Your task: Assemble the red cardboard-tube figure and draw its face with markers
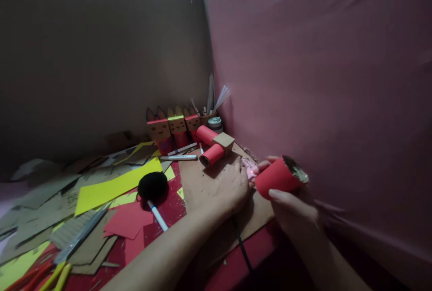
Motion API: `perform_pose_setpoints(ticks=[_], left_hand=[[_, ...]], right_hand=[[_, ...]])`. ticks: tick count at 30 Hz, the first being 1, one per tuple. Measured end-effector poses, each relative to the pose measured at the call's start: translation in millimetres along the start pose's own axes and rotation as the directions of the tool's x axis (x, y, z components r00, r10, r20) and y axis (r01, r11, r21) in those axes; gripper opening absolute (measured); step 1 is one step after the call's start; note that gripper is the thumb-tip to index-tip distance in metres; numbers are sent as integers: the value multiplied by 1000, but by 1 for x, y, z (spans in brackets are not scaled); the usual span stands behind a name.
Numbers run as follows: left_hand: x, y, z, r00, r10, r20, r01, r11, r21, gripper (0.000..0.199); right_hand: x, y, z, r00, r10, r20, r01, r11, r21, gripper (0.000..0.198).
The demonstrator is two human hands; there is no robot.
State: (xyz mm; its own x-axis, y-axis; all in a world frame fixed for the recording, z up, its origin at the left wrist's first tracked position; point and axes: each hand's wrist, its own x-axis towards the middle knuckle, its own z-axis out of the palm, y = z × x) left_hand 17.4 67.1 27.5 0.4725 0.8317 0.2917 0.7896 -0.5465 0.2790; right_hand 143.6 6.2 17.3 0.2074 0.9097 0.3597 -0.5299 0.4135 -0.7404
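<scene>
In my right hand (293, 210) is a red paper-covered cardboard tube (275, 178), tilted, its ragged open end turned up and right. My left hand (234, 187) is closed around a pink glue gun (249, 168) with a small red light, close to the tube's left end. A black cord (243, 248) runs down from beneath that hand. Most of the gun is hidden by my fingers. Just beyond, a cardboard box (223, 142) lies against two more red tubes (212, 155) on a cardboard sheet (194, 187).
Several box-headed figures (159, 129) with drawn faces and pointed ears stand at the back. Left lie black yarn (152, 186), markers (178, 157), yellow paper (114, 187), red paper (130, 220), cardboard scraps and scissors (81, 232). A pink wall (320, 79) rises on the right.
</scene>
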Motion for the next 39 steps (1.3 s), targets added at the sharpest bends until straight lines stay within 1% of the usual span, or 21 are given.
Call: perform_pose_setpoints(ticks=[2,5,7,10,12,14,18,20,22,24,26,28,30,31,32,33,34,35,36,38,39], left_hand=[[-2,-8,7,1000,12,20,-12,1000,23,24],[-14,-27,12,997,56,44,-58,998,41,19],[-22,-41,5,999,37,15,-38,996,77,20],[-21,-55,-18,994,-71,-89,86,980,179,26],[-11,-60,-32,980,-138,-143,170,953,249,31],[6,-62,-38,972,-183,-149,222,924,311,37],[40,-60,-30,958,-272,-93,286,876,388,53],[52,-59,-23,945,-320,-65,320,865,387,56],[59,-59,-19,935,-352,-42,343,868,360,56],[60,-59,-21,930,-366,-38,359,881,310,60],[56,-58,-30,933,-356,-52,358,905,230,69],[46,-59,-46,944,-323,-67,329,935,134,77],[30,-61,-66,960,-270,-72,267,962,-57,77],[20,-62,-76,966,-248,-77,229,952,-203,72],[9,-64,-85,969,-230,-90,158,856,-491,66],[-4,-66,-93,964,-246,-98,106,698,-709,61],[-16,-69,-100,956,-283,-79,92,544,-834,58],[-29,-71,-104,940,-336,-58,93,418,-904,54],[-42,-73,-108,922,-387,-24,119,341,-933,52],[-66,-77,-112,884,-467,12,151,260,-954,50],[-76,-79,-113,874,-485,22,152,230,-961,51]], right_hand=[[-2,13,-4,992,111,-51,-111,994,16,43],[-9,28,-10,980,190,-61,-188,981,40,41],[-14,36,-15,979,201,-35,-200,979,29,37],[-19,46,-24,979,204,-21,-205,978,-29,39],[-22,50,-28,972,235,-7,-235,971,-53,44],[-24,54,-30,968,252,-3,-252,966,-54,45],[-25,56,-30,977,211,-17,-211,975,-71,41],[-25,56,-29,980,197,-9,-198,978,-67,42],[-24,55,-27,980,195,22,-195,980,-29,46],[-24,54,-27,978,201,53,-201,980,-2,45],[-24,54,-28,977,207,53,-206,978,-11,44],[-24,55,-29,978,205,32,-204,979,-25,46],[-24,56,-31,982,186,30,-184,982,-44,49],[-24,55,-31,984,174,35,-172,983,-60,49],[-23,54,-31,985,166,41,-162,984,-77,48],[-22,52,-31,985,166,48,-161,983,-92,48],[-21,51,-30,984,169,54,-163,981,-103,48],[-19,50,-29,983,176,57,-169,980,-110,48],[-18,49,-28,980,188,65,-180,977,-115,50],[-16,49,-25,975,206,82,-194,972,-129,52],[-16,49,-23,973,214,89,-200,969,-142,54]])
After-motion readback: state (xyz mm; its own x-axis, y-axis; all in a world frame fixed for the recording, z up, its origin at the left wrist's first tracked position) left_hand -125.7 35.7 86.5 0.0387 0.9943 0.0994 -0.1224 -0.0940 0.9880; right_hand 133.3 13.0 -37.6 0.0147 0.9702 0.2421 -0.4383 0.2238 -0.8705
